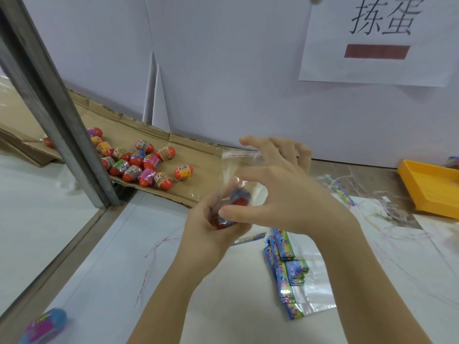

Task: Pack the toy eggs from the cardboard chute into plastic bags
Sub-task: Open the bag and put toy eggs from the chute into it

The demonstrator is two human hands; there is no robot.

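Observation:
Several red toy eggs (139, 162) with coloured wraps lie in a cluster on the cardboard chute (198, 152), and one egg (183, 172) lies apart to the right. My left hand (208, 229) grips the bottom of a clear plastic bag (233, 167) holding red eggs (238, 199), just in front of the chute's end. My right hand (285, 192) hovers over the bag with fingers spread. Its thumb touches the bagged eggs and its fingertips reach past the bag's mouth. How many eggs are in the bag is hidden by my hands.
A pile of flat bags with colourful headers (285, 266) lies on the white table near my right forearm. A yellow tray (432, 187) sits at the right edge. A slanted metal post (49, 95) crosses the chute at left. A blue-pink blurred object (44, 326) lies bottom left.

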